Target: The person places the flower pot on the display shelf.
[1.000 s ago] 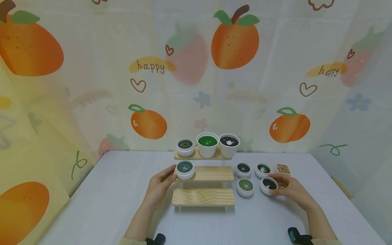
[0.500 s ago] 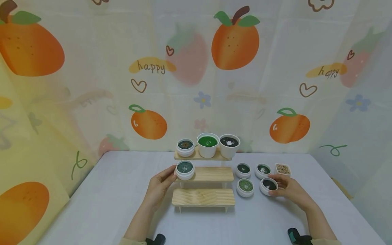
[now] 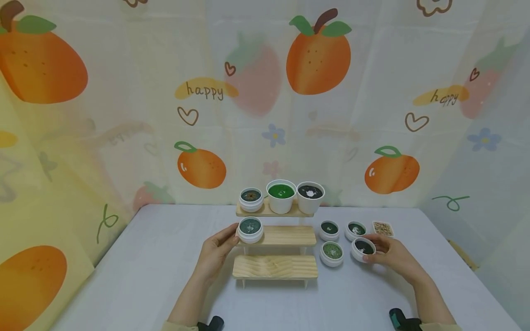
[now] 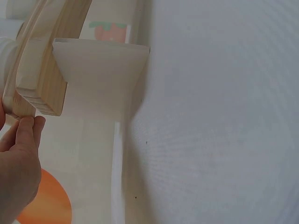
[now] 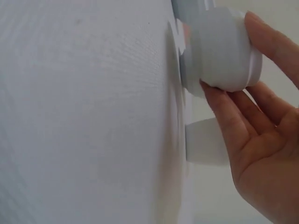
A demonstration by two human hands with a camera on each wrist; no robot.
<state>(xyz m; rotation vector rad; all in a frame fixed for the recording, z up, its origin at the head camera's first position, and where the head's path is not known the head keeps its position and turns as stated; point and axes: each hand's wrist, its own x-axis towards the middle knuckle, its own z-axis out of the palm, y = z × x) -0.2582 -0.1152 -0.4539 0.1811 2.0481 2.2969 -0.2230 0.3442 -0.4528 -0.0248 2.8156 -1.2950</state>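
My left hand (image 3: 215, 250) is at the left end of the middle wooden shelf (image 3: 285, 235), its fingers and thumb holding a small white tub (image 3: 250, 231) with a grey-green top. Seen from the left wrist, the fingertips (image 4: 28, 125) meet the shelf's wooden end. To the right, my right hand (image 3: 391, 255) grips another white tub (image 3: 363, 250) with a dark top, thumb in front and fingers behind. The right wrist view shows this tub (image 5: 224, 51) between thumb and fingers, raised off the white tabletop.
Beside the stand are a green-speckled tub (image 3: 331, 254), two dark-topped tubs, the left one (image 3: 329, 230) nearer the stand, and a square dish of tan bits (image 3: 383, 228). The top shelf (image 3: 265, 211) bears three white containers. The lowest shelf (image 3: 275, 267) is bare wood.
The dark-topped tub in my right hand has risen slightly from where it stood. My left hand and its tub stay in place.
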